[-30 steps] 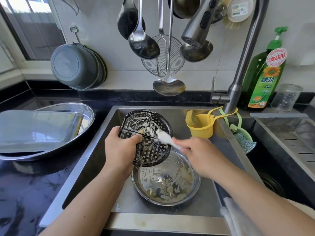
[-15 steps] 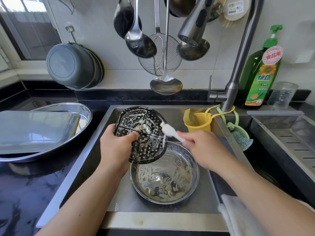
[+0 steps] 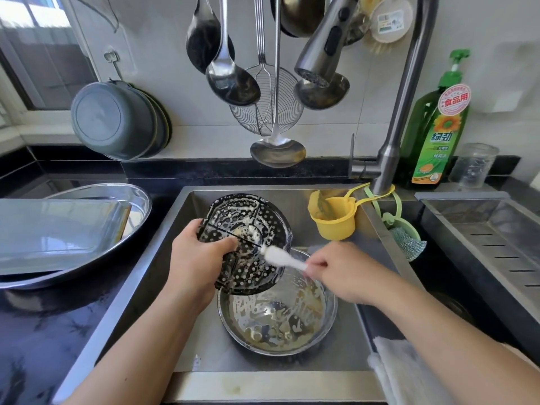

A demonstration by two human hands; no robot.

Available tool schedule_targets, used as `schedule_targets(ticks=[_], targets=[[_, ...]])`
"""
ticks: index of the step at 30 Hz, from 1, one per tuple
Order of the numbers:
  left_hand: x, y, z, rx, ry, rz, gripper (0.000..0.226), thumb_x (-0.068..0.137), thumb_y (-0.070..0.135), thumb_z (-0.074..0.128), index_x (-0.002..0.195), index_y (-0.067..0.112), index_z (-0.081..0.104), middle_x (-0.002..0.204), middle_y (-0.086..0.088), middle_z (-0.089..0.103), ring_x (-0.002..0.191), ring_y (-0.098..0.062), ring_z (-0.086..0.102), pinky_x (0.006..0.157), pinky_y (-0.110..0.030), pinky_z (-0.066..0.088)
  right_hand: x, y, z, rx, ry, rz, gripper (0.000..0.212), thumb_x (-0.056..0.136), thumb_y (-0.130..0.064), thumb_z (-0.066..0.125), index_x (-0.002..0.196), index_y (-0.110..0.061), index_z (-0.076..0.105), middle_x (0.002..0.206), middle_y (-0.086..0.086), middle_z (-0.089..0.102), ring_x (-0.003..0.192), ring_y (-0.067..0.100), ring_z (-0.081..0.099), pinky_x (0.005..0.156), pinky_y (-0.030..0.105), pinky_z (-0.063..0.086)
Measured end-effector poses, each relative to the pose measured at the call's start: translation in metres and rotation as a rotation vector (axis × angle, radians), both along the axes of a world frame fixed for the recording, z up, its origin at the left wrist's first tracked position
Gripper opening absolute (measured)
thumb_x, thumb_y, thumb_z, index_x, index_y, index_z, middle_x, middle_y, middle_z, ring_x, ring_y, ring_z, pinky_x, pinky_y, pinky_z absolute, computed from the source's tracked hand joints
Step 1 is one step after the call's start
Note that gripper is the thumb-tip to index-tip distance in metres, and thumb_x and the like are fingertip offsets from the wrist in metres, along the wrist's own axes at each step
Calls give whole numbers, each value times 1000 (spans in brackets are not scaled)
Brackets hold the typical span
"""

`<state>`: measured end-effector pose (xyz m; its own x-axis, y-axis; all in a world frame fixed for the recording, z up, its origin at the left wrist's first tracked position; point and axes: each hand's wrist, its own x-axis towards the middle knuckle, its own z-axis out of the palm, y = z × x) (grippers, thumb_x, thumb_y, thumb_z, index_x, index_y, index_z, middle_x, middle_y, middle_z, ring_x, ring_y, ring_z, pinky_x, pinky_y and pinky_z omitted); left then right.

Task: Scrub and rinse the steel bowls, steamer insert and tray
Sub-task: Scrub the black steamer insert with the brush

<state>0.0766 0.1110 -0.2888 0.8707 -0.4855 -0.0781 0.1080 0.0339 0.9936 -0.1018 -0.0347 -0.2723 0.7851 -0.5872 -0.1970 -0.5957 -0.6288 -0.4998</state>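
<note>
My left hand (image 3: 195,258) grips the left rim of the black perforated steamer insert (image 3: 248,229), held tilted over the sink and streaked with foam. My right hand (image 3: 344,273) pinches the handle of a white brush (image 3: 280,257) whose head presses on the insert's middle. Under them a soapy steel bowl (image 3: 280,320) sits on the sink floor. On the left counter a flat steel tray (image 3: 55,229) lies upside down across a wide steel bowl (image 3: 137,200).
The faucet (image 3: 391,135) and its spray head (image 3: 321,48) hang above the sink (image 3: 163,258). A yellow cup (image 3: 336,220) and a green scrubber holder (image 3: 406,238) hang at the sink's right rim. Detergent bottle (image 3: 438,127), glass jar (image 3: 473,165), hanging ladles and grey basins (image 3: 114,118) line the back wall.
The brush head has swept back and forth across the insert, now lower and nearer the centre. My left hand keeps the same hold on the rim.
</note>
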Motion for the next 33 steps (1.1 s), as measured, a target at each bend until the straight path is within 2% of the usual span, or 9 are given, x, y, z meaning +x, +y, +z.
schedule_targets(ticks=[4,7,12,15,18,21,24,30,33], targets=[[-8,-2,0,16,-76,-74,34,79,-12,78,103,10,68,88,-8,78,81,-29,78,67,-43,64,4,-11,0,-135,-114,-148,25,99,-23,53,89,-16,75,62,-1,50,57,17,38,51,29,28],[-7,-1,0,23,-102,-71,34,79,-13,77,103,10,68,88,-8,78,82,-29,78,70,-46,65,4,2,-4,-53,-28,-55,28,100,-27,55,84,-11,73,60,0,49,54,17,37,49,28,27],[-12,-2,0,71,-168,-154,34,80,-11,78,103,12,68,89,-7,79,82,-28,78,72,-47,65,8,-10,-3,-216,-140,-201,40,103,-33,46,67,-17,54,68,2,54,67,27,51,52,31,30],[-16,-2,-3,136,-282,-165,31,81,-6,79,99,16,68,88,-3,79,80,-24,78,74,-48,65,7,1,-6,-152,-54,-88,41,104,-35,47,69,-17,60,68,3,55,63,23,47,52,30,30],[-11,-1,-2,116,-255,-117,30,81,-6,79,99,16,68,87,-4,79,80,-25,78,74,-49,65,7,6,-6,-125,26,-57,39,104,-34,48,71,-16,60,71,2,55,61,19,45,50,29,31],[-12,-1,1,70,-190,-125,32,80,-10,78,102,12,68,88,-6,79,80,-26,78,68,-43,64,8,-7,-2,-199,-89,-185,40,105,-35,44,72,-16,56,70,3,54,66,25,51,52,30,31],[-15,-1,1,71,-180,-138,32,80,-12,77,102,10,67,85,-7,79,77,-26,78,63,-36,62,9,-4,-5,-213,-103,-150,44,106,-37,43,69,-16,52,69,3,53,67,25,49,52,31,29],[-12,0,1,141,-275,-179,32,80,-8,79,99,16,68,87,-5,79,78,-24,78,72,-46,65,7,-11,-4,-293,-202,-180,46,105,-39,44,65,-17,44,63,0,49,66,28,51,55,35,32],[-5,5,3,143,-289,-134,32,79,-6,80,97,18,69,88,-4,79,79,-25,78,75,-51,65,1,-16,0,-206,-63,-162,42,105,-38,46,68,-19,53,67,-1,53,62,21,48,55,32,34]])
